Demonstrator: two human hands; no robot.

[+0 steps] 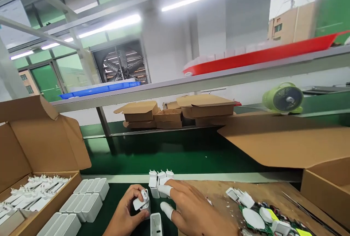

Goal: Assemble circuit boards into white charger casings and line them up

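Observation:
My left hand (128,212) grips a white charger plug part (140,201) low in the frame. My right hand (191,210), with white finger cots on two fingers, reaches left, its fingertips touching a small row of upright white charger plugs (160,179) on the bench edge. Another white charger housing (155,225) stands just below, between both hands. Rows of white charger shells (87,197) lie flat to the left on the green mat.
An open cardboard box (35,148) at left holds several white plugs. Loose white parts and green circuit boards (259,216) lie at right, beside another cardboard box (325,192). Beyond runs a green conveyor (164,154), with stacked cartons (177,114), a green fan (284,98) and shelf trays.

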